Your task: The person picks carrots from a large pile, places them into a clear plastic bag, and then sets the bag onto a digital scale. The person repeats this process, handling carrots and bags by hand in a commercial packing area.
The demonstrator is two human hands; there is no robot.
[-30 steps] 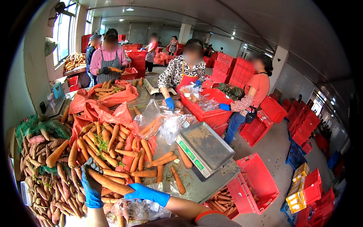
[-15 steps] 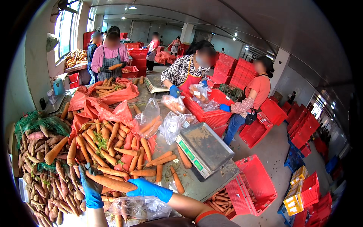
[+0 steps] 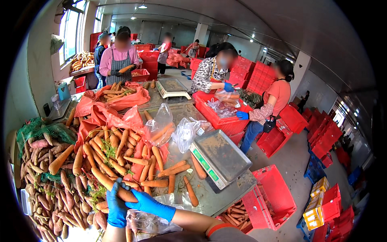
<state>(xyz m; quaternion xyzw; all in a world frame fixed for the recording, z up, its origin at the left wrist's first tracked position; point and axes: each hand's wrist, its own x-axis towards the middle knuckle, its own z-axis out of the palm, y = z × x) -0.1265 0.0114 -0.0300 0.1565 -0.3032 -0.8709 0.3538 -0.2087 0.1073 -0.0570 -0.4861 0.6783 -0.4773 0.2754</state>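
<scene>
Both my hands wear blue gloves and hold one large carrot (image 3: pixel 105 181) above the table's near edge. It slants, its far end up to the left. My left hand (image 3: pixel 117 206) wraps its fingers round the lower part. My right hand (image 3: pixel 148 206) is closed on the near end, right beside the left. Some fingertips are hidden. Just beyond lies a heap of carrots (image 3: pixel 115 143) on a red plastic sack (image 3: pixel 102 117). Below my right hand is a clear plastic bag (image 3: pixel 147 222). Several loose carrots, one of them at the front (image 3: pixel 190 191), lie to the right.
Sweet potatoes (image 3: pixel 48 189) are piled at the left under green netting (image 3: pixel 42 135). A weighing scale (image 3: pixel 221 157) stands at the table's right, beside bagged carrots (image 3: pixel 161 131). Red crates (image 3: pixel 274 193) stand on the floor. Two co-workers handle bags at a red crate (image 3: pixel 217 117).
The carrot has turned from nearly level to slanting up left. My left hand has moved right along it, next to my right hand. A co-worker's bag has moved from table to crate.
</scene>
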